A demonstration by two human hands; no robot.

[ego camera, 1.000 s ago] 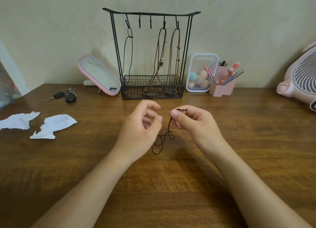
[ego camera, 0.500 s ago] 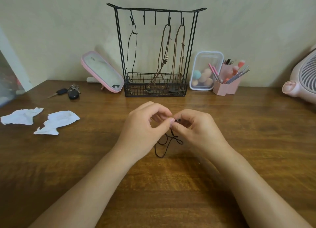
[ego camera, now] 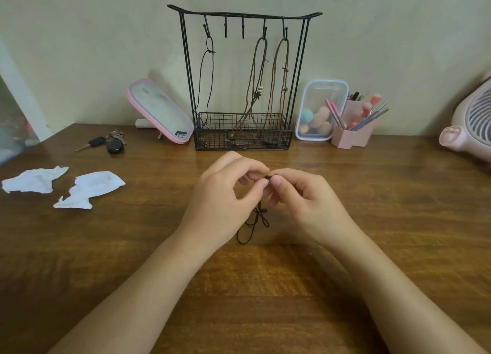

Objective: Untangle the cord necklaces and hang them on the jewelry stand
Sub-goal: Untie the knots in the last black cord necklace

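A black cord necklace [ego camera: 252, 222] dangles between my two hands over the wooden table, its loops touching the tabletop. My left hand [ego camera: 225, 194] and my right hand [ego camera: 305, 202] meet at the fingertips and both pinch the cord's top end. Behind them stands the black wire jewelry stand [ego camera: 243, 15] with a mesh basket at its base. A black cord necklace [ego camera: 208, 69] hangs from its leftmost hook. Two brown cord necklaces [ego camera: 268, 82] hang from the two right hooks. The two middle hooks are bare.
A pink mirror [ego camera: 159, 110] leans left of the stand, with keys [ego camera: 109, 142] beside it. Two crumpled white tissues [ego camera: 63, 185] lie at the left. A clear box of sponges [ego camera: 320, 110] and a pink brush holder [ego camera: 353, 130] stand right of the stand. A pink fan [ego camera: 470, 125] is at the far right.
My hands were apart, the right one alone holding the cord; the left hand has closed in and now pinches the cord's top end too.
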